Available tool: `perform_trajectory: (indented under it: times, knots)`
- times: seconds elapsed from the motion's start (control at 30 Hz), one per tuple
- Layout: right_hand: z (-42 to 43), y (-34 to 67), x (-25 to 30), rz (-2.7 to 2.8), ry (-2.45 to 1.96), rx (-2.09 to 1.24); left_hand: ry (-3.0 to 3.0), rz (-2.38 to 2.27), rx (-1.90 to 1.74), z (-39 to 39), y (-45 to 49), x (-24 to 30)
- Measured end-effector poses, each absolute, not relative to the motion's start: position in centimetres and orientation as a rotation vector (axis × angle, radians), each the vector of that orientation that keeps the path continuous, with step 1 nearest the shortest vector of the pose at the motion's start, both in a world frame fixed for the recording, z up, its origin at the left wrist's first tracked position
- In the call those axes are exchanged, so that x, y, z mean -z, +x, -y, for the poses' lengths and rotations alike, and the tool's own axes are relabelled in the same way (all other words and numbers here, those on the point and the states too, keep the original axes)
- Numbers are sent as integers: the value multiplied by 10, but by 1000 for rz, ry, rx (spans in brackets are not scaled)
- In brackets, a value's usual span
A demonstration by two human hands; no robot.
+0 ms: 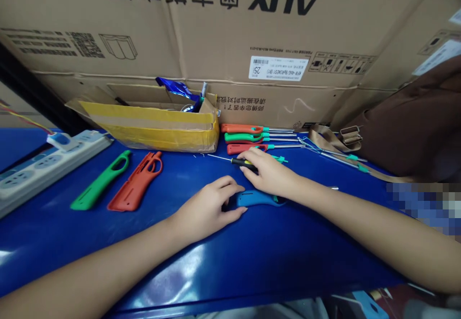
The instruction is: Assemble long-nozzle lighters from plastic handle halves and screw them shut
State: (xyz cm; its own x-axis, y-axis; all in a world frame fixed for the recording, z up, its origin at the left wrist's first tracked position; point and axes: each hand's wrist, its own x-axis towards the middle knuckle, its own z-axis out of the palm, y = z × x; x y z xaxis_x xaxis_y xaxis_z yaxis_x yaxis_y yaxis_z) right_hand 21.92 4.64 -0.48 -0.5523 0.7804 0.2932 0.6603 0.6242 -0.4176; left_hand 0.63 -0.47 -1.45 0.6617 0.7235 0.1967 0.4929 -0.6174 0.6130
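Observation:
My right hand [272, 172] is closed around a screwdriver [236, 161] with a black and yellow handle; its thin shaft points left, above the table. Below it lies a blue lighter [257, 198] with a long curved handle, partly hidden under my right wrist. The thumb and fingers of my left hand [211, 206] close about the left end of that lighter. Behind my right hand, several assembled lighters [245, 138] in orange, green and red lie stacked with metal tubes pointing right. On the left rest a green handle shell [103, 179] and red handle shells [137, 182].
A cardboard box [162, 134] with yellow tape and a blue packet stands at the back. A white power strip [46, 165] runs along the left. Metal lighter tubes [340, 159], a tan strap [329, 141] and a brown bag [406, 122] lie to the right.

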Motion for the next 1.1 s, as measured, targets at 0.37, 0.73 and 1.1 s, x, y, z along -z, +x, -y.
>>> perform_trajectory:
  times: [0.37, 0.73, 1.1]
  knots:
    - [-53, 203, 15, 2457, -1163, -390, 2346, -958, -576, 5, 5, 17]
    - [-53, 202, 15, 2450, -1210, -373, 2375, -937, -617, 3, 6, 21]
    - [-42, 214, -2, 2347, -1131, -376, 2358, -933, -626, 5, 6, 21]
